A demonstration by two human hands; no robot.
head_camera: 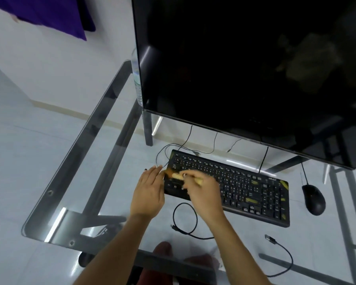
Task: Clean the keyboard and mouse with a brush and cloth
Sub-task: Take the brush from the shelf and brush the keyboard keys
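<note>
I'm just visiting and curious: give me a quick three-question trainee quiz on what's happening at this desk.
1. True or false: the right hand holds the brush over the left end of the keyboard.
2. Where is the mouse? A) on the keyboard B) right of the keyboard, untouched C) in the left hand
3. Fill in: the tabletop is made of ____.

Key: 1 true; 2 B; 3 glass. The left hand rests open at the keyboard's left edge. No cloth is visible.
</note>
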